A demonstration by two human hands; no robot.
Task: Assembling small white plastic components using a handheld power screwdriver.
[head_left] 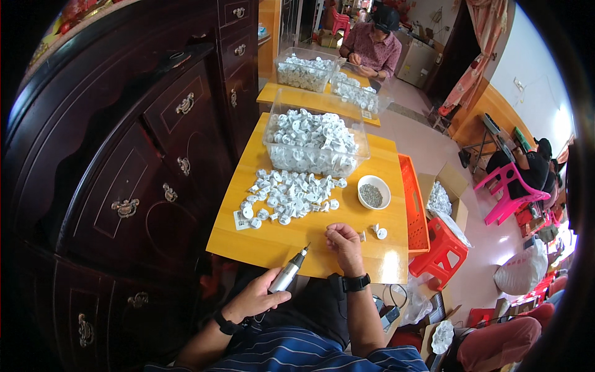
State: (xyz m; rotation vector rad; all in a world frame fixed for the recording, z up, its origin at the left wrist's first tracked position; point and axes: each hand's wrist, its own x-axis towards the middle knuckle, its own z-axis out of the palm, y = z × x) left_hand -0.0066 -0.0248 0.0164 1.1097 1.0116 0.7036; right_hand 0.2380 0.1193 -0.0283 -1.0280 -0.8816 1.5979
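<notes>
The fingers of the left hand [255, 300] are clamped around the silver barrel of a pen-shaped power tool [286, 275]. The tool lies at the near edge of the desk [245, 248], its black nose slanting away from the person and its thin tip above the wood just inside that edge. The thumb and forefinger of the right hand [348, 245] are brought together above the desk, to the right of the tip and well apart from it; I cannot tell whether anything tiny is between them. Each wrist wears a dark band.

Just beside the right hand, toward the near right corner, are a few loose white pieces [381, 234], one of them showing a round face. Farther up, near the right edge, is a white bowl [387, 188] with small grey metal bits in it. A spread-out heap of white plastic parts [291, 195] covers the left and middle of the desk, and a small printed card [240, 221] lies at its near left end, by the left edge. Behind the heap, toward the far edge, is a clear bin [273, 137] piled with similar parts.

Past the right edge are an orange crate [416, 214], a red stool [439, 253] and an open cardboard box [455, 180] with white contents. Beyond the far edge, another person [378, 48] sits behind two more clear tubs [305, 69].
</notes>
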